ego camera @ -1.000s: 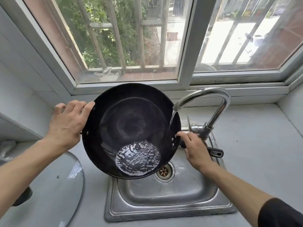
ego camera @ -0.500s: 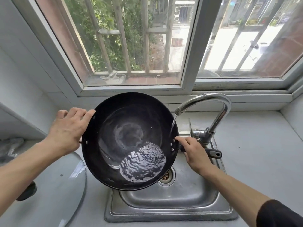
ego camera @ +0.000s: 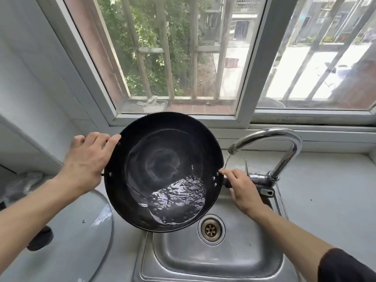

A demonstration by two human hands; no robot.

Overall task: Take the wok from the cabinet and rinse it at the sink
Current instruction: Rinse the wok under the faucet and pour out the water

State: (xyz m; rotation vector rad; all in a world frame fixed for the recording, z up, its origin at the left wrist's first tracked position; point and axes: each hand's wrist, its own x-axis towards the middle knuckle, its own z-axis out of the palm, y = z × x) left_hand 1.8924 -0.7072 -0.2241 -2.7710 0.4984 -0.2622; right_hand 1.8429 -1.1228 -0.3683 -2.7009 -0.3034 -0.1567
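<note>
1 view only, from the person's head, looking forward and steeply down over both forearms. It sits close: the left hand [ego camera: 85, 166] and right hand [ego camera: 242, 190] fill the middle band, holding the wok [ego camera: 162, 171] between their fingers [ego camera: 113, 140]. Beyond the fingers the wide lens takes in the window [ego camera: 183, 58], bowed at the edges; below the fingers lies the sink [ego camera: 213, 259], and right of the right hand's fingers the faucet [ego camera: 284, 157] and desk [ego camera: 329, 200].
</note>
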